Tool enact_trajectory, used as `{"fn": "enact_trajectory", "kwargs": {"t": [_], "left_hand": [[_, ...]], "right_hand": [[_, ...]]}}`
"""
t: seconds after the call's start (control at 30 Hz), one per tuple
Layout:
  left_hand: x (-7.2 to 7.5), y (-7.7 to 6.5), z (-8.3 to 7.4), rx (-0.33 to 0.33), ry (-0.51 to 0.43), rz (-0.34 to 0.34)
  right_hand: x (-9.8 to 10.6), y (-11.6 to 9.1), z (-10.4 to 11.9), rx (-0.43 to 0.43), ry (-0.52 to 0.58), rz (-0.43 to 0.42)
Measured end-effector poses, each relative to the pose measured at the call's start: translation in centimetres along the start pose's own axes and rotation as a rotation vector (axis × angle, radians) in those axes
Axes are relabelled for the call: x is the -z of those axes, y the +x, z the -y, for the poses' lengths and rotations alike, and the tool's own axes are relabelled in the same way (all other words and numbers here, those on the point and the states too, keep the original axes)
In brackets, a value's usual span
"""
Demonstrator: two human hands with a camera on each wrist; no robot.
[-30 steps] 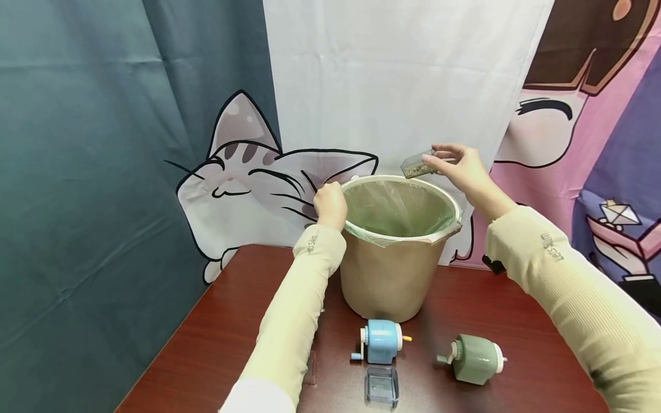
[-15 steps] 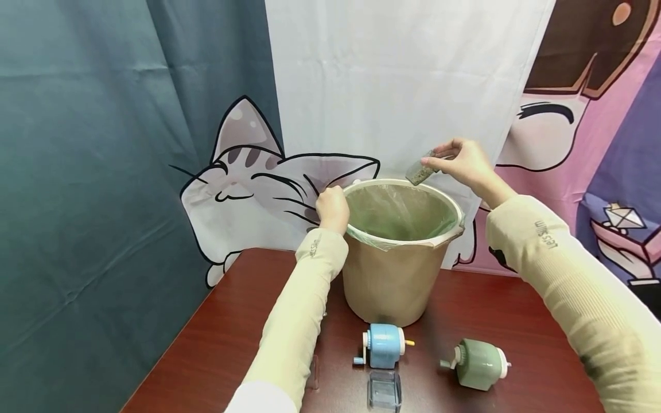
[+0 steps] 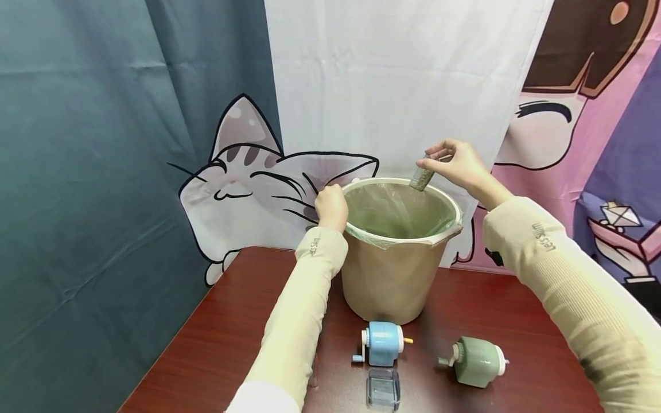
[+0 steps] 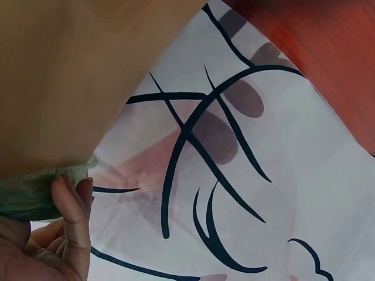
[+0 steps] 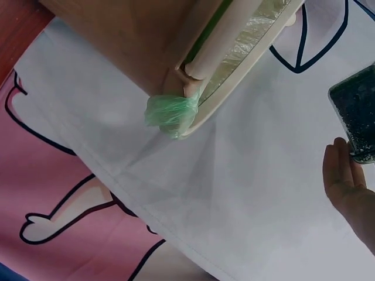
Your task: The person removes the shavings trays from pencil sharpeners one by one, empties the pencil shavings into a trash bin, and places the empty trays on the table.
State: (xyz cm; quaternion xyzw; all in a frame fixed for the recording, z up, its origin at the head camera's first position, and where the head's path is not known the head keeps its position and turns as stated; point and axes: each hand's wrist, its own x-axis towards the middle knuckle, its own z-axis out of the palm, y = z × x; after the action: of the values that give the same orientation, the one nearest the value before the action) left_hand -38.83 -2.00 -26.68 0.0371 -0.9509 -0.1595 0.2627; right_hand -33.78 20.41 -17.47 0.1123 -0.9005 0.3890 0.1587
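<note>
A tan trash can stands on the table, lined with a thin green plastic bag. My left hand grips its rim at the left; the left wrist view has the fingers curled at the bag's edge. Above the far right of the rim, my right hand pinches a small clear drawer, tilted steeply downward. Pencil shavings seem to cling inside this drawer. In front of the can sits a blue crank pencil sharpener with a yellow pencil end sticking out at its right.
A second clear drawer lies before the blue sharpener. To the right is a green crank pencil sharpener. Partly behind the left sleeve lies a small clear reddish piece. A printed curtain hangs behind the dark red table.
My right hand has tipped the clear drawer from a slight slant to a steep one, its lower end now down at the can's rim. My left hand keeps its grip on the rim.
</note>
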Motion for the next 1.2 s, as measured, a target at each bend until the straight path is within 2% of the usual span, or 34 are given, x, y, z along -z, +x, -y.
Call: {"fn": "enact_trajectory", "kwargs": {"t": [0.27, 0.5, 0.67, 0.97, 1.07, 1.2], "left_hand": [[-0.09, 0.03, -0.14, -0.009, 0.000, -0.012], [-0.19, -0.19, -0.14, -0.008, 0.002, 0.010], [-0.05, -0.13, -0.11, -0.016, 0.011, -0.002], [0.17, 0.11, 0.00, -0.002, 0.011, 0.013], [0.08, 0.07, -0.03, -0.005, 0.002, 0.022], [0.06, 0.00, -0.08, -0.008, -0.003, 0.025]], "right_hand": [[-0.09, 0.01, 0.11, -0.051, 0.007, -0.004], [-0.30, -0.30, -0.03, -0.003, -0.040, 0.011], [-0.43, -0.26, 0.37, 0.030, -0.035, 0.043], [-0.51, 0.00, 0.71, 0.022, -0.063, 0.094], [-0.62, 0.07, 0.60, 0.067, -0.107, 0.090], [-0.88, 0.15, 0.47, 0.174, -0.201, 0.098]]}}
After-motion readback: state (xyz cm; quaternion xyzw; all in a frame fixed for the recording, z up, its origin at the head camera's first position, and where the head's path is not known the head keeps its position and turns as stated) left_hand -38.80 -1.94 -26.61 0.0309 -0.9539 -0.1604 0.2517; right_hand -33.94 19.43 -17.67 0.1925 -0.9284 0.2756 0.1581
